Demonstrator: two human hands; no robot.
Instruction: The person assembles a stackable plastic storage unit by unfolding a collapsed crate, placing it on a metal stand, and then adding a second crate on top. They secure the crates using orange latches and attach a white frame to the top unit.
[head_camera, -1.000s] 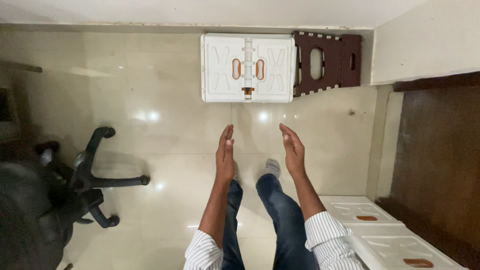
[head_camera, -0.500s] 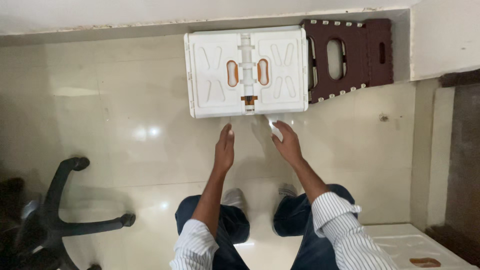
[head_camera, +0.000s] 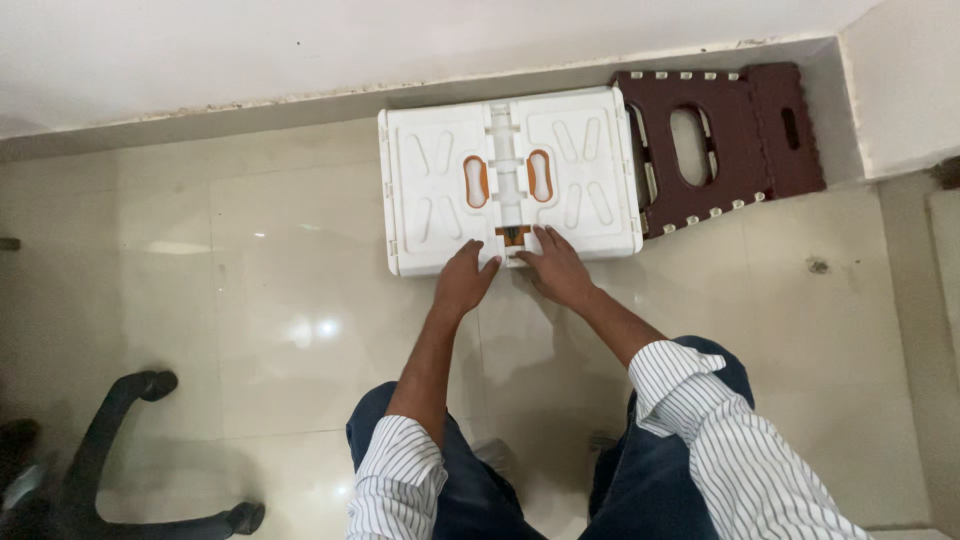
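Observation:
A white folded plastic step stool (head_camera: 440, 180) with two orange handle slots lies flat on the tiled floor against the wall. My left hand (head_camera: 465, 280) rests its fingertips on the stool's near edge, just left of the small centre latch. On the other side of that latch my right hand (head_camera: 556, 267) touches the same edge. Both hands have their fingers together and curled lightly over the rim. Neither hand holds anything free of the floor. My striped sleeves and dark trousers fill the bottom of the view.
A dark brown folded stool (head_camera: 720, 140) lies beside the white one, its left part tucked under it. The base of a black office chair (head_camera: 110, 470) stands at the bottom left. A wall corner (head_camera: 900, 90) juts out at the top right.
I have moved closer and bent down. Both hands went forward from the air above the floor and now touch the white stool's near edge.

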